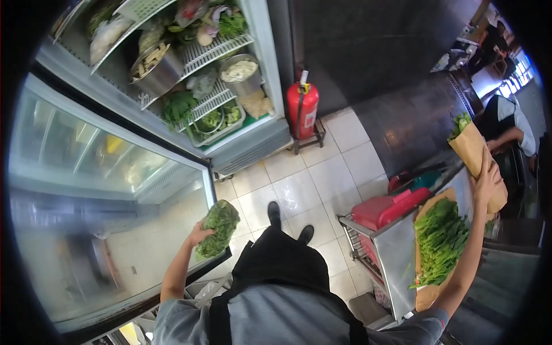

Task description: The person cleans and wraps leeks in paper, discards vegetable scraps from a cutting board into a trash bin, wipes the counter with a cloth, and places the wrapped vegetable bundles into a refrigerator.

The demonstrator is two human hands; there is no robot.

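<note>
My left hand (200,234) is closed around a bunch of leafy greens (221,225), held beside the edge of the fridge's glass door (103,190); a clear wrap seems to cover it. Out to the right, my right hand (487,181) grips a brown paper bundle (468,148), with green leaves poking from its upper end. Below that arm, loose leafy greens (440,244) lie on brown paper (426,298) on a steel table (394,253).
The open fridge (247,144) holds a pot of pale pieces (158,77), another pot (240,77), a tray with broccoli (221,123) and bagged vegetables. A fire extinguisher (302,109) stands beside it. A red container (385,210) sits on the table's edge. Another person (509,123) is at far right.
</note>
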